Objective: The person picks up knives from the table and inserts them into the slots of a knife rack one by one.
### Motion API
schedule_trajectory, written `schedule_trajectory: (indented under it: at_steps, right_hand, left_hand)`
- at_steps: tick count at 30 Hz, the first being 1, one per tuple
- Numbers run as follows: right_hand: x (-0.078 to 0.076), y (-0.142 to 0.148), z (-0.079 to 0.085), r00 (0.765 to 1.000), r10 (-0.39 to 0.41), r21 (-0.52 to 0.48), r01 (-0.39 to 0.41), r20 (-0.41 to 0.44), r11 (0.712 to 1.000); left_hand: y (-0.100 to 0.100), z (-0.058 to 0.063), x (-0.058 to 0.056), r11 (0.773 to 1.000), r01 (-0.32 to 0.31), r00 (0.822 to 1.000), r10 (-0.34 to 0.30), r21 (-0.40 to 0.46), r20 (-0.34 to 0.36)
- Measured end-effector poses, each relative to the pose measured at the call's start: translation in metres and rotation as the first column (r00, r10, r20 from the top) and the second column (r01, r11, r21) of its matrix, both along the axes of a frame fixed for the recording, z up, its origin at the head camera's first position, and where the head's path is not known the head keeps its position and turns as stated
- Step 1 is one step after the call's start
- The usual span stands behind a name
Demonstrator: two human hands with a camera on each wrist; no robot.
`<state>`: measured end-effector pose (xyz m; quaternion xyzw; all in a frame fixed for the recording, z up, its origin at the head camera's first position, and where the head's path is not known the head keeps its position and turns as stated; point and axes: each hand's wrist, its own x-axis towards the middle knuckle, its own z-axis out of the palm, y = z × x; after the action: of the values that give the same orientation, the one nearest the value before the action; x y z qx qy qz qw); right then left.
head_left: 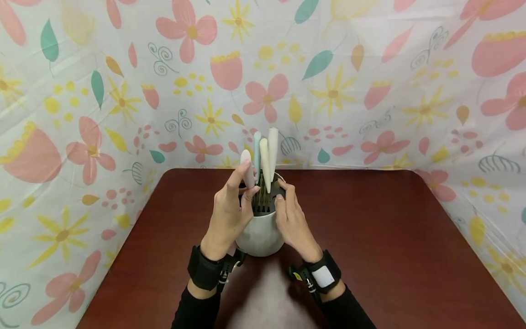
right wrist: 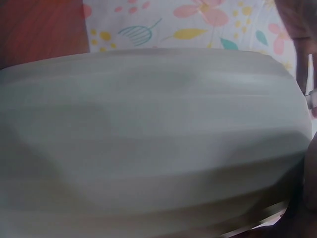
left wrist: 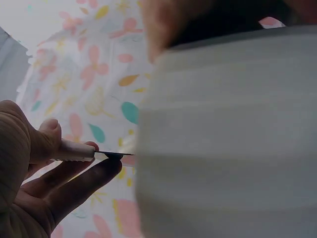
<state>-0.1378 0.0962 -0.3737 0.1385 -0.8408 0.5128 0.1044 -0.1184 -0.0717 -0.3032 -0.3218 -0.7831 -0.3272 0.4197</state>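
Note:
A round off-white knife holder (head_left: 260, 237) with a dark slotted top (head_left: 263, 201) stands on the table between the two hands. The left hand (head_left: 226, 210) pinches the pale handle (head_left: 248, 171) of a small knife between thumb and fingers, over the holder's left side. In the left wrist view a thin dark blade (left wrist: 111, 154) runs from that handle towards the holder; its tip is hidden. The right hand (head_left: 295, 224) grips the holder's right rim, thumb and fingers bent over the edge. The holder's ribbed wall (right wrist: 148, 119) fills most of the right wrist view.
A light blue handle (head_left: 257, 151), a cream handle (head_left: 265, 160) and a taller white handle (head_left: 273, 151) stand up from the holder. The reddish-brown table (head_left: 370, 237) ends at a flower-printed cloth (head_left: 337, 109) behind and at both sides.

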Motion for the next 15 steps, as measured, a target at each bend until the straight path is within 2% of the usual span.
schedule_trajectory:
  at_steps: [8,15]
  right_hand:
    - [-0.005,-0.001,0.005,1.0,0.0,-0.002,0.0,-0.006,1.0]
    - [-0.001,-0.001,0.001,1.0,0.011,0.011,-0.011,0.009,1.0]
  left_hand:
    - [-0.002,-0.014,-0.015,1.0,-0.013,0.99,0.013,-0.004,0.144]
    - [-0.003,-0.029,-0.018,1.0,-0.014,0.977,0.011,0.011,0.211]
